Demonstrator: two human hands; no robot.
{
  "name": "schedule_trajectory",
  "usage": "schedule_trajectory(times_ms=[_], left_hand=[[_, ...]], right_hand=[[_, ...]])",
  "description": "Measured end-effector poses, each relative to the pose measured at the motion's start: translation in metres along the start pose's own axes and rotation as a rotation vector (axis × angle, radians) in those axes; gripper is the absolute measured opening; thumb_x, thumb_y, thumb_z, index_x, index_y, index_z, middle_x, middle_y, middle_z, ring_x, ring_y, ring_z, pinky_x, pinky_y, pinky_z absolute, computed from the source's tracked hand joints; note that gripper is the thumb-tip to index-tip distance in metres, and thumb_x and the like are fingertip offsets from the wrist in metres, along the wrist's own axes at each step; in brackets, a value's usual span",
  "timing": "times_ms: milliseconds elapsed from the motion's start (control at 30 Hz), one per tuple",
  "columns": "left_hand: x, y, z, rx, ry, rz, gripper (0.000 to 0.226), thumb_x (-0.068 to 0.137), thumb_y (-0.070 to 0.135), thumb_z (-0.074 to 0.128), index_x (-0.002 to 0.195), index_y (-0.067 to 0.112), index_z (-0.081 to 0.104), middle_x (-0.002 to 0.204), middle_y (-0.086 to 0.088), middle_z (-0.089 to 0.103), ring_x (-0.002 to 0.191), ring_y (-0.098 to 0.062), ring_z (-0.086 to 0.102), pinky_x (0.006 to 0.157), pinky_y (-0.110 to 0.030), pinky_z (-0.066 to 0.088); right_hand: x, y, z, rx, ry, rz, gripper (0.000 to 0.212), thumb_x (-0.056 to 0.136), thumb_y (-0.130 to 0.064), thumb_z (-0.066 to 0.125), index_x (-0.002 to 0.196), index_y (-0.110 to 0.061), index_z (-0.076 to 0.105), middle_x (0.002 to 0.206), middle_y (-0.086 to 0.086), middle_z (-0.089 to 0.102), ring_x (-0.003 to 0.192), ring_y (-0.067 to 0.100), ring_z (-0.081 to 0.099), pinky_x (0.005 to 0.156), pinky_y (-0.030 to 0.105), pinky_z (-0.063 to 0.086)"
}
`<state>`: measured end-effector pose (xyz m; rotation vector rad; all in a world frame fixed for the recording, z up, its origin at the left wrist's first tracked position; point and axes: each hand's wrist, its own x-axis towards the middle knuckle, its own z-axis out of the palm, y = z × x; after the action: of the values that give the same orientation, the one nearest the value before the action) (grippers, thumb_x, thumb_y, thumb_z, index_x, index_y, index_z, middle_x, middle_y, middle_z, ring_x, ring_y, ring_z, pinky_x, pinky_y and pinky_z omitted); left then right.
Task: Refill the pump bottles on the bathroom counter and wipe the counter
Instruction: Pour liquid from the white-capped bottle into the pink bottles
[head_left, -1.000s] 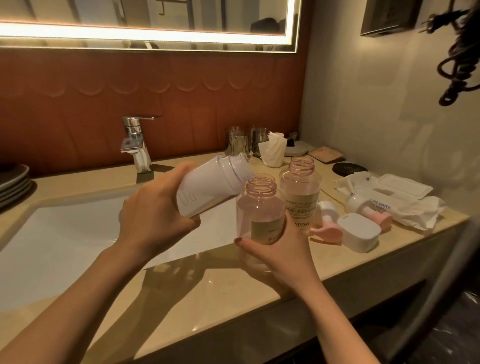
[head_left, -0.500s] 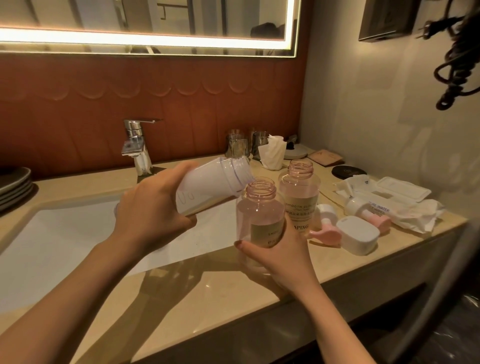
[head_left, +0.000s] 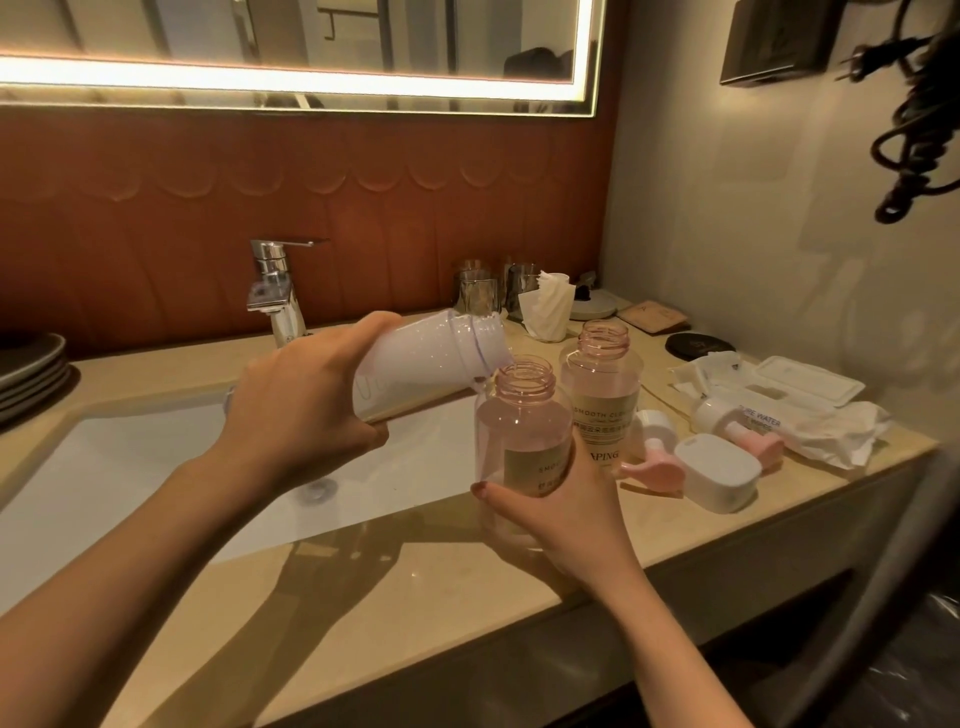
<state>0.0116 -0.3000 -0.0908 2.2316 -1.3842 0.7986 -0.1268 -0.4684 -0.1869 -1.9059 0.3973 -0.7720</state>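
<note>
My left hand grips a white refill bottle, tipped on its side with its open mouth just over the neck of a clear pink pump bottle. My right hand holds that pink bottle low on its body, upright at the counter's front. A second open pink bottle stands right behind it. Two pink pump heads lie on the beige counter to the right, off the bottles.
A white sink basin with a chrome tap lies left. A white lidded box, a wet-wipes pack, glasses, a tissue cup and a dark coaster crowd the right. Plates are stacked far left.
The white bottle's mouth has dropped a little lower and closer to the pink bottle's neck. My right hand and the pink bottle have stayed in place.
</note>
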Motion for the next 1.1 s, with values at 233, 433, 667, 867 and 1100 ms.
schedule_trajectory(times_ms=[233, 433, 667, 867, 1100], left_hand=[[0.003, -0.001, -0.004, -0.002, -0.034, -0.003, 0.083, 0.057, 0.023, 0.087, 0.122, 0.037, 0.037, 0.104, -0.002, 0.066, 0.088, -0.026, 0.059, 0.064, -0.043, 0.056], [0.005, -0.001, -0.007, 0.043, -0.052, -0.016, 0.078, 0.058, 0.024, 0.086, 0.126, 0.029, 0.048, 0.102, -0.001, 0.066, 0.082, -0.014, 0.046, 0.057, -0.029, 0.045], [0.009, 0.000, -0.013, 0.115, -0.064, 0.017, 0.076, 0.058, 0.025, 0.086, 0.126, 0.027, 0.052, 0.100, -0.001, 0.067, 0.079, -0.013, 0.046, 0.055, -0.013, 0.026], [0.011, 0.000, -0.015, 0.111, -0.074, 0.002, 0.076, 0.059, 0.025, 0.085, 0.125, 0.031, 0.049, 0.100, 0.001, 0.066, 0.080, -0.018, 0.052, 0.055, -0.025, 0.036], [0.013, -0.001, -0.013, 0.107, -0.089, 0.000, 0.079, 0.059, 0.025, 0.086, 0.128, 0.030, 0.047, 0.103, -0.001, 0.066, 0.086, -0.025, 0.059, 0.062, -0.033, 0.047]], right_hand=[[-0.001, 0.001, 0.000, -0.013, 0.000, 0.000, 0.092, 0.049, -0.063, 0.073, 0.130, -0.037, 0.039, 0.120, -0.021, 0.052, 0.113, 0.001, 0.049, 0.091, 0.024, 0.047], [0.000, 0.001, 0.001, -0.032, -0.005, 0.001, 0.097, 0.049, -0.066, 0.071, 0.134, -0.036, 0.036, 0.124, -0.020, 0.050, 0.116, 0.003, 0.047, 0.094, 0.026, 0.046], [-0.001, 0.002, 0.000, -0.036, -0.006, 0.017, 0.101, 0.048, -0.067, 0.072, 0.136, -0.035, 0.035, 0.127, -0.018, 0.050, 0.118, 0.005, 0.047, 0.097, 0.030, 0.046], [-0.001, -0.001, 0.000, -0.033, 0.008, 0.017, 0.099, 0.047, -0.065, 0.072, 0.134, -0.034, 0.038, 0.123, -0.017, 0.053, 0.116, 0.005, 0.049, 0.094, 0.028, 0.047], [-0.001, -0.001, 0.000, -0.051, 0.012, 0.033, 0.102, 0.046, -0.067, 0.071, 0.136, -0.033, 0.036, 0.126, -0.015, 0.051, 0.118, 0.007, 0.048, 0.098, 0.036, 0.047]])
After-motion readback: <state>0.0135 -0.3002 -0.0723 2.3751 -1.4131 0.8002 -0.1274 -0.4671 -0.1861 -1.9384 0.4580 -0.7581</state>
